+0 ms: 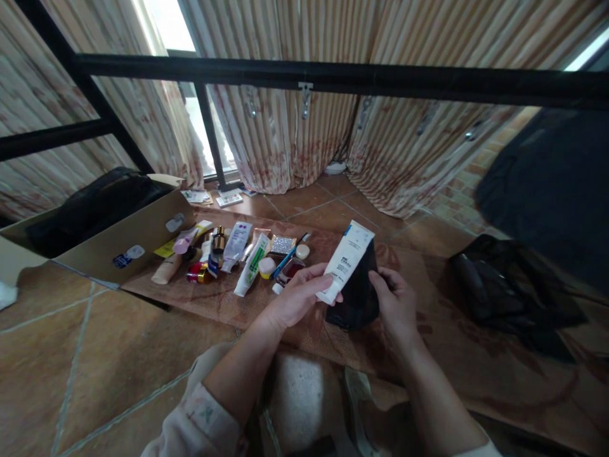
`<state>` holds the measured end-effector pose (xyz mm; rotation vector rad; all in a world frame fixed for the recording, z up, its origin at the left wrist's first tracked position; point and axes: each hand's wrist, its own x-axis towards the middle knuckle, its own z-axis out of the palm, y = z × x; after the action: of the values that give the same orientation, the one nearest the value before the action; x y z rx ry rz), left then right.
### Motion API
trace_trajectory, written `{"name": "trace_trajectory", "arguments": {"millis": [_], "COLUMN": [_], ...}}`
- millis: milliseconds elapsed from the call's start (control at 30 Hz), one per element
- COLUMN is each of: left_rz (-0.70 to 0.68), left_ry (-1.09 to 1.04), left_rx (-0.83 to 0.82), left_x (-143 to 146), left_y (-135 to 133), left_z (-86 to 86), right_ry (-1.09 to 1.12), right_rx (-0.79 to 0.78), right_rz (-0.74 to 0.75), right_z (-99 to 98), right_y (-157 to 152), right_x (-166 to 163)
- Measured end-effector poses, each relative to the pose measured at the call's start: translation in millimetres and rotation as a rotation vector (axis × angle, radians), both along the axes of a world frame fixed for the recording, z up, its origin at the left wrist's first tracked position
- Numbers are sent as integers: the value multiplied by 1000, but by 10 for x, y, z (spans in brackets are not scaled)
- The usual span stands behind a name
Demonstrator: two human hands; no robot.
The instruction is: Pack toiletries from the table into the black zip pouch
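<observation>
My left hand is closed around the capped lower end of a white squeeze tube with dark print and a blue mark at its top corner. Behind the tube is a black pouch; my right hand pinches its right edge between thumb and fingers. To the left lie several toiletries: a green-and-white tube, a pale lilac tube, a glittery compact, a blue toothbrush, a small yellow-and-white jar and a red bottle with a gold cap.
A cardboard box holding a black bag stands at the left. Black bags lie on the right of the low, cloth-covered surface. A dark metal rail runs across in front of the curtains.
</observation>
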<state>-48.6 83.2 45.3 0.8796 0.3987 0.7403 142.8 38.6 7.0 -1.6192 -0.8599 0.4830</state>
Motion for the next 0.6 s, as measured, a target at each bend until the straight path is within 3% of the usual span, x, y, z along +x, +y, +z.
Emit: {"name": "trace_trajectory", "arguments": {"millis": [600], "left_rz": [68], "left_ry": [85], "left_rx": [27], "left_x": [7], "left_y": [31], "left_z": [3], "right_ry": [4], "right_rx": [23], "right_rz": [13], "right_z": [52], "right_y": [14], "right_x": [-10]}}
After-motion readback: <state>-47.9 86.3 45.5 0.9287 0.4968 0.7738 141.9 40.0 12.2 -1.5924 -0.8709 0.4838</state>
